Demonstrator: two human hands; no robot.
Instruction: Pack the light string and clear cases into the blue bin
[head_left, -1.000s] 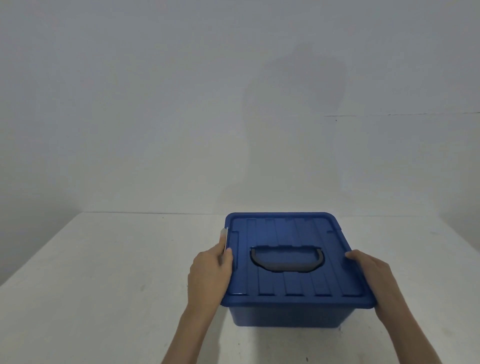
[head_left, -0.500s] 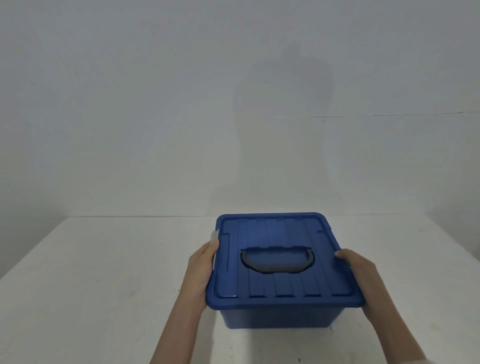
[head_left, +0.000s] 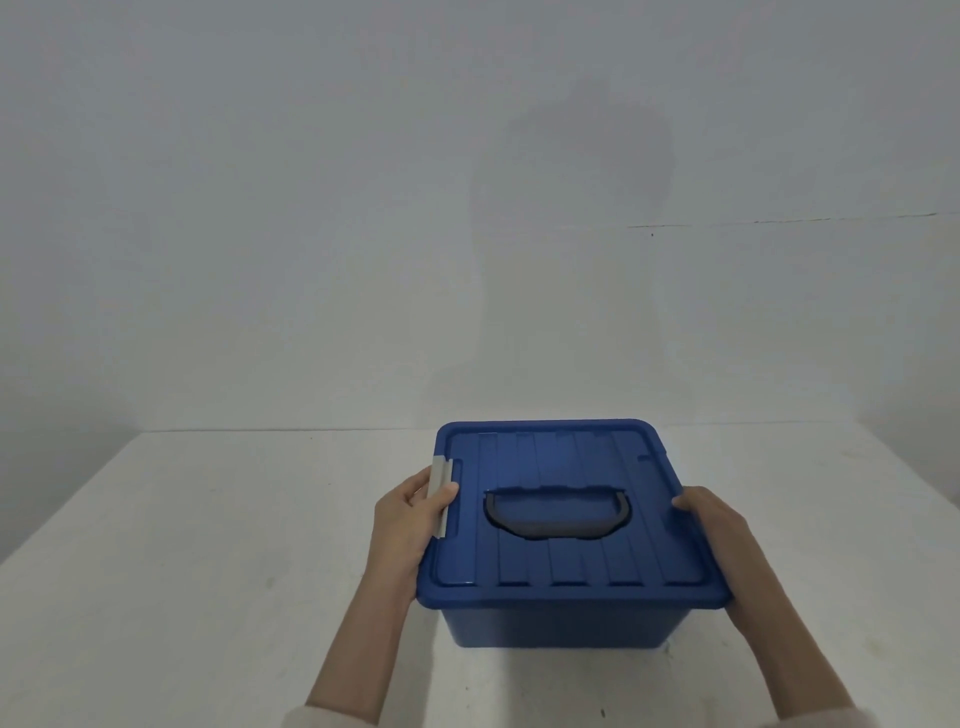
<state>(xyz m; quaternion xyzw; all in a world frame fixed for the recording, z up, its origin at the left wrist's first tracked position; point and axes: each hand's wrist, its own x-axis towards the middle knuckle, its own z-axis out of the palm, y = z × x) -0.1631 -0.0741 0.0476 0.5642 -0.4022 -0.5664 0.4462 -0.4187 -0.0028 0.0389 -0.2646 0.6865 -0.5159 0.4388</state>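
Bin (head_left: 561, 626) stands on the white table (head_left: 182, 545), right of centre, near the front edge. The lid (head_left: 566, 514) sits closed on the bin and covers the whole opening; the contents are hidden, so the light string and clear cases cannot be seen. A dark handle (head_left: 558, 512) lies folded flat in a recess at the middle of the lid.

Left hand (head_left: 410, 519) grips the left edge of the lid. Its thumb rests on top of a grey latch (head_left: 441, 493) at that edge, and the fingers wrap around the latch from the outside. The hand is clamped on the latch.

Right hand (head_left: 722, 540) holds the right edge of the lid. The thumb presses on the top surface near the rim, and the fingers curl down the side, out of sight. The hand is clamped on the lid edge.

Both forearms reach in from the bottom of the view. A plain pale wall (head_left: 311, 208) stands behind the table.
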